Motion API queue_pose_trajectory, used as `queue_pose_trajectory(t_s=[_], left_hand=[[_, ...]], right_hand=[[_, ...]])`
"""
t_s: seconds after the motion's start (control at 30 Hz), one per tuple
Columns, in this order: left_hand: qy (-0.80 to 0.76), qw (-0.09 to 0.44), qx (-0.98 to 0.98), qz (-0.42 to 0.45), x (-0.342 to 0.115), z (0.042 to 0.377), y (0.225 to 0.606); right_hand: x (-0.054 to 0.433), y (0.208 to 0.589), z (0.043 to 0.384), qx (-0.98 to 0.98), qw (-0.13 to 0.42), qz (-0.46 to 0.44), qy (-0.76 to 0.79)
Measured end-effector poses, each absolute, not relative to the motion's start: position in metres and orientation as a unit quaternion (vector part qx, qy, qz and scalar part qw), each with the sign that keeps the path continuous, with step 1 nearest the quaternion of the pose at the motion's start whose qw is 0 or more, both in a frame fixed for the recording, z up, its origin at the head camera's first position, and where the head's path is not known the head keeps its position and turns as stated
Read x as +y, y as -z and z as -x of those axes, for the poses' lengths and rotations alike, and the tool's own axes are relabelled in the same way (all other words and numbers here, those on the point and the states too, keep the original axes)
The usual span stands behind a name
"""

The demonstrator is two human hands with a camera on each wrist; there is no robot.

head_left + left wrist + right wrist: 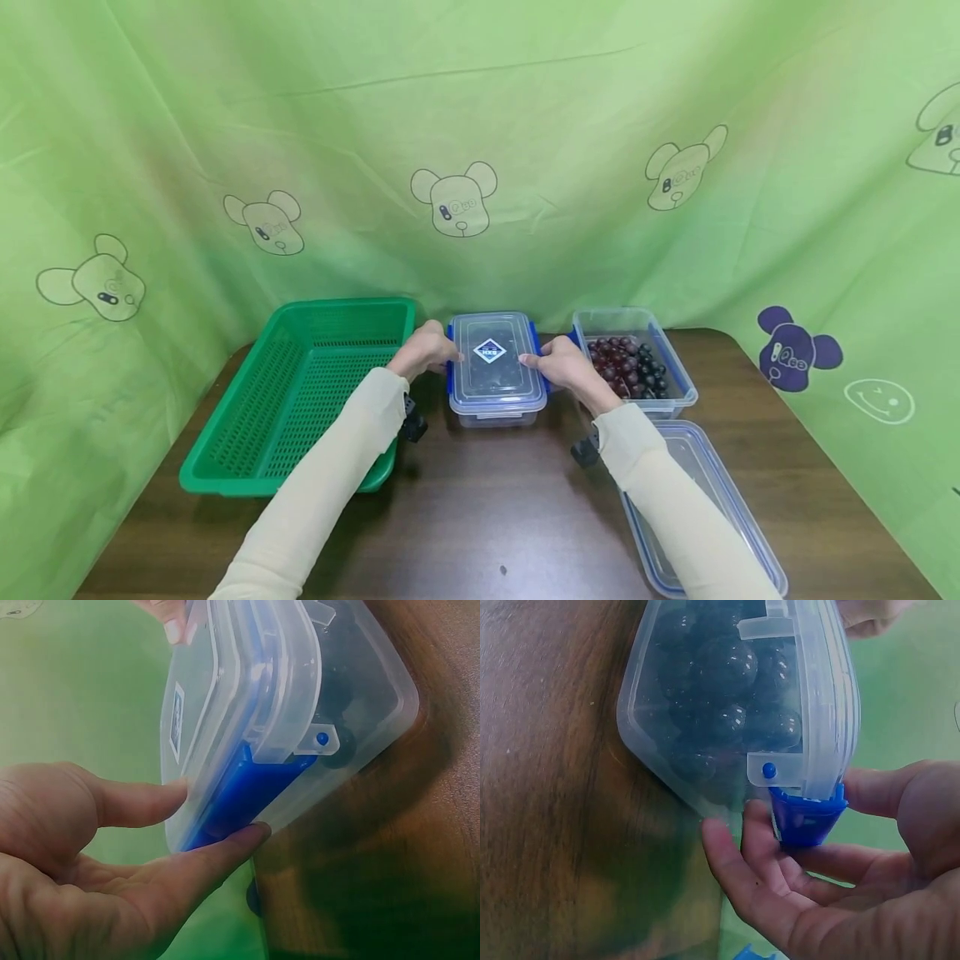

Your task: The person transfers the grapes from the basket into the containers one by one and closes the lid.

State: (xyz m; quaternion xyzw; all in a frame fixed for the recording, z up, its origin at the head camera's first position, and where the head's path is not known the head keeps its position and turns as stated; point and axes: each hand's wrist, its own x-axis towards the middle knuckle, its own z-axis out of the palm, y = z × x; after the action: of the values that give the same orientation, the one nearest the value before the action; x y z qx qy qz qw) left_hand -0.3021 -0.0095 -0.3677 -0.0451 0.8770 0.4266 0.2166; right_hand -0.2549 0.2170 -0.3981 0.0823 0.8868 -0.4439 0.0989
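A clear plastic food container point(498, 385) with its lid on stands at the middle of the table, a diamond-shaped label on top. Dark round things point(727, 667) show through its wall in the right wrist view. My left hand point(429, 348) grips its left side, thumb on the lid's edge and fingers against the blue side latch point(244, 799). On the opposite side my right hand point(564, 364) holds it too, the thumb over the lid and the fingers curled below the right blue latch point(810, 819).
Left of the container sits a green perforated basket point(296, 304) with a solid basin around it. An uncovered clear container point(678, 371) holding red and black grapes point(626, 362) stands at right. A loose clear lid point(708, 475) lies in front of it, partly under my right forearm.
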Motion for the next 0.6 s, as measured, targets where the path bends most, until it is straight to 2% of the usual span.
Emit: queue_pose_trajectory(t_s=[0.2,0.6], left_hand=[[-0.419,0.213,0.881,0.042,-0.0123,0.3027,0.3649],[-0.421,0.216,0.88,0.04,-0.0099,0.3016,0.366]], right_hand=[[0.2106,0.3958,0.2519,0.925,0.064,-0.05,0.371],[0.2071,0.3985,0.2504,0.942,0.049,-0.049,0.328]])
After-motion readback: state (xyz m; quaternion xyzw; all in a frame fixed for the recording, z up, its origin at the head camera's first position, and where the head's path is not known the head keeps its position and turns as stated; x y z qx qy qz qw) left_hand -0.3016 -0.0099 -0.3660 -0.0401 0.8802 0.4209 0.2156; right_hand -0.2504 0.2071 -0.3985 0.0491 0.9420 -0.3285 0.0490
